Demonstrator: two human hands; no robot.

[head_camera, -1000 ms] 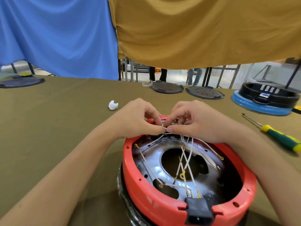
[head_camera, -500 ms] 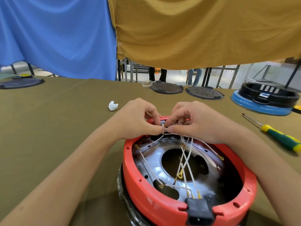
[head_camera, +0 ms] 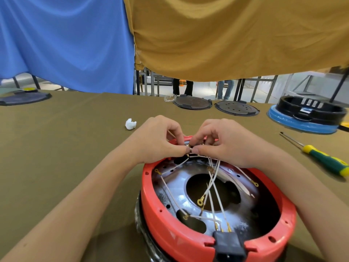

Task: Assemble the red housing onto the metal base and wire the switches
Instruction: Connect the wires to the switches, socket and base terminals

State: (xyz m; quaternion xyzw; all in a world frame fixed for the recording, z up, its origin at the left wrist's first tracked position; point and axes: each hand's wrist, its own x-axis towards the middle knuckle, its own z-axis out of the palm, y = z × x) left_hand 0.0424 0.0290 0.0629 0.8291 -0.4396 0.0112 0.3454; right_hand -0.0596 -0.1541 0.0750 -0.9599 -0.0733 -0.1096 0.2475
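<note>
The red housing (head_camera: pixel 170 231) sits as a ring around the shiny metal base (head_camera: pixel 175 188), low and centre on the table. White wires (head_camera: pixel 212 188) with brass ring terminals cross the base's dark middle hole. A black power socket (head_camera: pixel 229 246) fills a notch in the near rim. At the far rim my left hand (head_camera: pixel 156 140) and my right hand (head_camera: pixel 224 142) meet fingertip to fingertip. Both pinch a small brass wire terminal (head_camera: pixel 188 148) there. The switches under my fingers are hidden.
A green-and-yellow screwdriver (head_camera: pixel 321 157) lies to the right. A crumpled white scrap (head_camera: pixel 130 124) lies left of my hands. Two dark round plates (head_camera: pixel 192 102) (head_camera: pixel 237 108) and a black-and-blue housing (head_camera: pixel 306 116) stand at the back. Another dark plate (head_camera: pixel 24 97) is far left.
My fingers have shifted slightly on the terminal at the far rim. The loose wires inside the base have swayed a little. The housing has stayed put.
</note>
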